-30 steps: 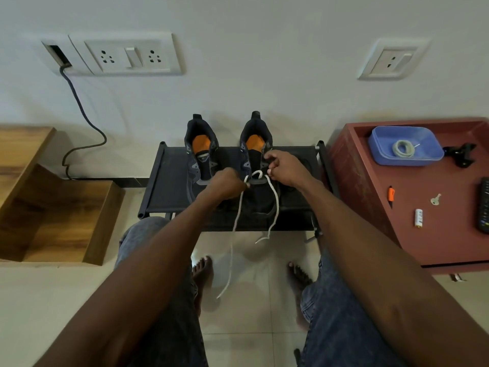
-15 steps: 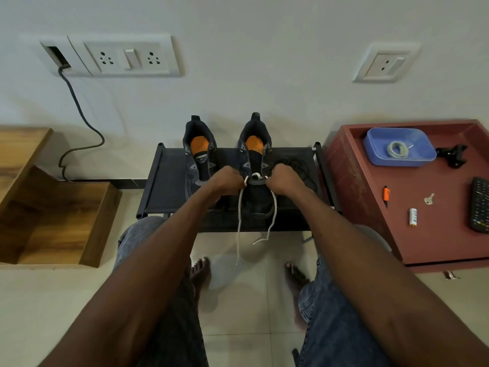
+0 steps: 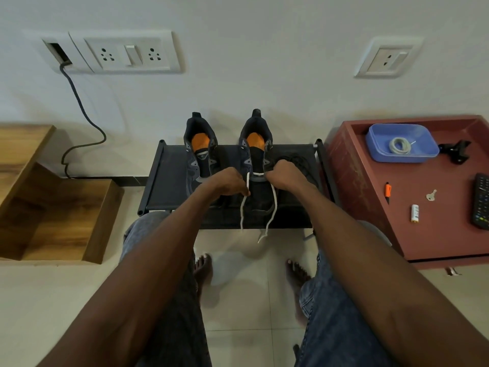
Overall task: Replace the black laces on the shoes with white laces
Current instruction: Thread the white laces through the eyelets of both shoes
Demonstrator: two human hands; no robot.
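- The black rack [image 3: 169,181] carries two dark shoes: the right shoe [image 3: 256,144] between the gripping hands, the left shoe [image 3: 200,152] just left of them.
- A black lace [image 3: 299,160] lies right of them.

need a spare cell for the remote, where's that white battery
In the head view the white battery lies on the red cabinet top at the right, just below the key and left of the black remote.

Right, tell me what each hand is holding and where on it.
Left hand pinches one strand of the white lace just below the right shoe's lowest eyelets. Right hand grips the other strand there; both ends dangle free.
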